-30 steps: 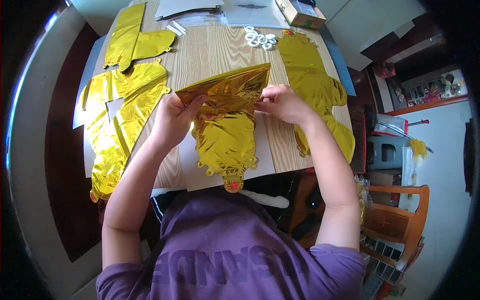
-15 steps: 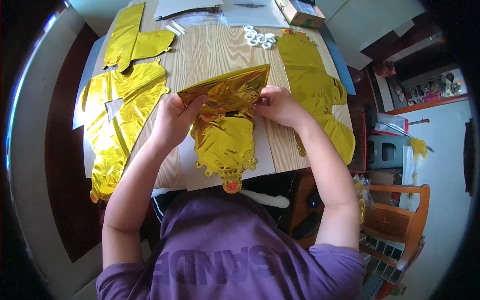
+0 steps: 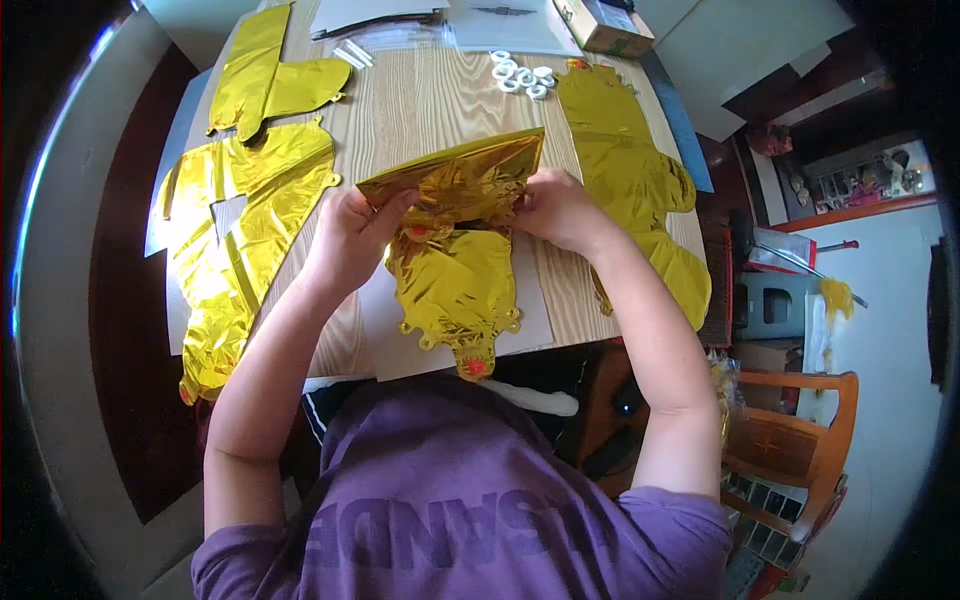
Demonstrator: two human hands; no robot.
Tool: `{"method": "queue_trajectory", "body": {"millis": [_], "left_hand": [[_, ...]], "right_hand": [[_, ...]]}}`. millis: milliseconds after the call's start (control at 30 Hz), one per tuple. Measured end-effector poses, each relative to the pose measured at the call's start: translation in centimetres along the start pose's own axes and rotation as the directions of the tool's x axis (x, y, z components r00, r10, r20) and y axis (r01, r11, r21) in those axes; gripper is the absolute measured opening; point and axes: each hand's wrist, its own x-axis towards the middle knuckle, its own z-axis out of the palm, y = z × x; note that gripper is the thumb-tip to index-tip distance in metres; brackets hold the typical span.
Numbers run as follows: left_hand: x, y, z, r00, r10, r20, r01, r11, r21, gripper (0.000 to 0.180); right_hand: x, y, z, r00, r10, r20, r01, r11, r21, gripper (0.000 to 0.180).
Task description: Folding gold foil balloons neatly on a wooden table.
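Observation:
Between my hands is a flat gold foil balloon [image 3: 455, 280], raised over the near edge of the table. Its upper part is folded across, and its lower part hangs toward me, ending in a tab with a red spot. My left hand [image 3: 358, 228] pinches the fold's left end, thumb on top. At the right end my right hand [image 3: 553, 212] is closed on the foil, its fingertips partly hidden. A white sheet [image 3: 375, 325] lies under the balloon. More flat gold foil balloons lie to the left [image 3: 255, 215], far left [image 3: 270, 85] and right [image 3: 625, 150].
Several white ribbon rolls [image 3: 525, 78] lie at the back of the wooden table [image 3: 430, 95], with white sticks [image 3: 352, 53] to their left. Clear plastic sheets [image 3: 400, 38] and a cardboard box [image 3: 605, 25] sit along the far edge. A wooden chair [image 3: 790, 440] stands at right.
The balloon's lower end has swung slightly right and up. Both hands keep their hold and have barely moved.

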Motion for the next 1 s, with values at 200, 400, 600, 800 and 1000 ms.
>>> {"method": "queue_trajectory", "body": {"millis": [200,400,600,800,1000], "left_hand": [[0.1,0.0,-0.2,1.0,0.003,0.028,-0.002,1.0,-0.013,0.02],[0.1,0.1,-0.1,1.0,-0.02,0.017,0.019,0.999,0.039,0.02],[-0.3,1.2,-0.1,0.996,-0.086,0.037,0.084,0.995,0.052,0.021],[-0.9,0.2,-0.4,0.994,-0.006,0.106,-0.003,0.997,0.077,0.02],[-1.5,-0.1,-1.0,0.962,0.177,0.207,-0.222,0.95,0.219,0.022]], "right_hand": [[-0.2,-0.3,-1.6,0.998,-0.012,0.067,-0.001,0.983,0.182,0.033],[0.3,0.2,-0.9,0.995,-0.072,0.067,0.068,0.995,0.066,0.027],[0.0,-1.5,-1.0,0.997,0.054,0.049,-0.056,0.998,0.033,0.018],[-0.6,-0.1,-0.1,0.98,-0.16,-0.115,0.161,0.987,-0.005,0.03],[-0.9,2.2,0.5,0.843,-0.506,-0.184,0.461,0.855,-0.238,0.03]]}}
